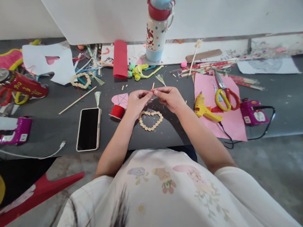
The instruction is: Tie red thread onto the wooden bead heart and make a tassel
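My left hand (139, 102) and my right hand (169, 98) meet above the dark table, thumbs and fingertips pinched together. A tiny reddish bit shows between the fingertips, too small to name. Just below them lies a heart-shaped outline (150, 128) built of small pale pieces, with a little red at its top notch. Beside my left wrist is a spool of red thread (117, 112), tipped on its side. A pink paper piece (121, 100) with crossed dark lines lies behind the spool.
On the left lie a phone (88, 129), a thin stick (77, 100) and a red can (23, 83). A bottle (156, 31) stands at the back. To the right, a yellow glue gun (205, 109) and scissors (223, 88) rest on pink paper (234, 125).
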